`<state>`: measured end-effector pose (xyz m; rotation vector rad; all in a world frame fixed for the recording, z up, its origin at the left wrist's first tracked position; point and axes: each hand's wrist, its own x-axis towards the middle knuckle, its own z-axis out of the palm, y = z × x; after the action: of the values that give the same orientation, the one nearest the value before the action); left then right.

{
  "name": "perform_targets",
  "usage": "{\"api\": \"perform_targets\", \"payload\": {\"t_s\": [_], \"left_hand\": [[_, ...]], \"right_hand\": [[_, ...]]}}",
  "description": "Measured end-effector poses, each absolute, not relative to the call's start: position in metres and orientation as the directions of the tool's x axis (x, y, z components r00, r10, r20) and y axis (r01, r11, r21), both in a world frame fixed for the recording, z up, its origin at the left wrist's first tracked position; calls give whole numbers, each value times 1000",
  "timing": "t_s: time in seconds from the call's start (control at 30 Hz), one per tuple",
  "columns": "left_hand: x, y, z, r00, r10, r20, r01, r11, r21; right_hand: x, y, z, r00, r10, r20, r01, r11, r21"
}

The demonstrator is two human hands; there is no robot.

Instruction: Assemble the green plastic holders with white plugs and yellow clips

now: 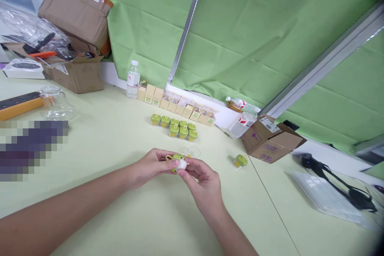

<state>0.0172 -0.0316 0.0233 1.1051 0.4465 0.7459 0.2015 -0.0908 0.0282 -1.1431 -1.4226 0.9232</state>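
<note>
My left hand (156, 167) is closed around a small green lid (177, 157) with a looped strap. My right hand (204, 184) pinches a small rounded white piece (181, 165) against the lid's open side; its exact kind cannot be made out. Just behind my fingers, a clear plastic cup (193, 152) rests on the table. Farther back stand several small clear containers with green lids (174, 130), grouped in rows. One more green-lidded container (241, 161) sits apart, to the right of my hands.
Small cardboard boxes (172, 103) line the back edge, several with raised flaps. A water bottle (133, 80) stands at their left end. Larger cartons (87, 73) and a glass jar (57, 104) are at left. On the right are an open carton (270, 140), bottles and a black strap (339, 184).
</note>
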Motion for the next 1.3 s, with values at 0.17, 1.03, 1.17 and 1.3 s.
{"api": "perform_targets", "payload": {"t_s": [0.17, 1.03, 1.17, 1.3], "left_hand": [[18, -30, 19, 696, 718, 26, -297, 254, 921], [15, -24, 17, 579, 815, -26, -217, 185, 959], [16, -24, 17, 565, 825, 23, -204, 113, 972], [16, -23, 18, 571, 820, 34, -193, 94, 977]], "right_hand": [[203, -90, 28, 53, 981, 189, 126, 182, -975], [210, -83, 30, -93, 980, 178, 217, 194, -957], [211, -83, 29, -99, 986, 136, 281, 159, -947], [212, -83, 27, -153, 983, 103, 276, 143, -950]]}}
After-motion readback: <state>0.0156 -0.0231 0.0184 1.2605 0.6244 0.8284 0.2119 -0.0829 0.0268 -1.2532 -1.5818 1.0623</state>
